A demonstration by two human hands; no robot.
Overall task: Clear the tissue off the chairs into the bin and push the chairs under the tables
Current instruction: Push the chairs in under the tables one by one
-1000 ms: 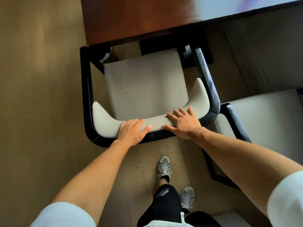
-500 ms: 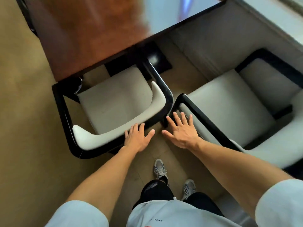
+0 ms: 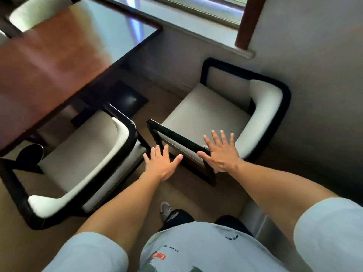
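Two armchairs stand by the wooden table [image 3: 45, 61], which fills the upper left of the room from where the person stands. One, the left armchair [image 3: 78, 160], has its seat front tucked partly beneath the table edge. The other, the right armchair [image 3: 212, 114], sits out in the open near the wall under the window sill [image 3: 241, 51], turned so that its padded backrest faces right and its black armrest [image 3: 176, 138] runs diagonally nearest the person.

No tissue shows on either seat (nor is any bin in sight), so pushing this second chair in looks like the step in hand.

Both arms reach forward. The right hand [image 3: 221, 154] hovers over the near end of that armrest with fingers straight and spread, holding nothing; whether the palm touches the frame I cannot tell. The left hand [image 3: 163, 165] is likewise flat and splayed, empty, over the floor in the gap between the chairs, just short of the armrest.

The right hand is the nearer one. The chair lies ahead and to the right of the fingers, and the table lies to its left, so I judge the push must go leftward.
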